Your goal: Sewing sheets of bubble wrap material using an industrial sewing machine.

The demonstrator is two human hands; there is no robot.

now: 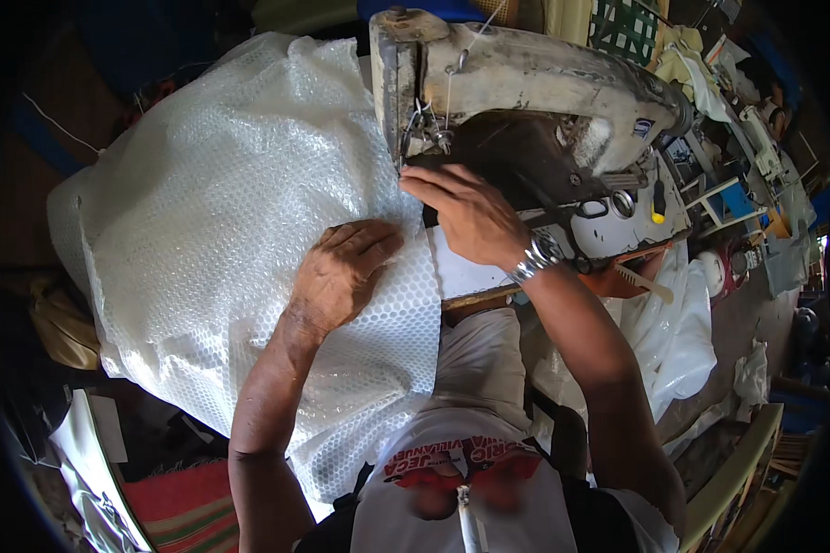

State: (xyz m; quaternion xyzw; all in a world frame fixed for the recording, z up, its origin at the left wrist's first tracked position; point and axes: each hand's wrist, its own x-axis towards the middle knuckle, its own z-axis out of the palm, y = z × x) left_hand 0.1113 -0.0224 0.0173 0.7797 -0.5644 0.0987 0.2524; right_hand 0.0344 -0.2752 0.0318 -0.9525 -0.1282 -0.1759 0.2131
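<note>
Two hands guide bubble wrap at an old sewing machine.

The left hand [341, 275] lies flat and open on the bubble wrap [240, 230] at frame centre. The right hand [466, 214], fingers loosely curled, presses beside the needle area of the sewing machine [535, 83]. The wrap spreads to the upper left, over the table edge. Scissors [609, 205] and clutter crowd the right side.

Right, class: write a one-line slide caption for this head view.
Left hand presses white bubble-wrap sheet flat while right hand reaches under the worn grey sewing machine.
</note>
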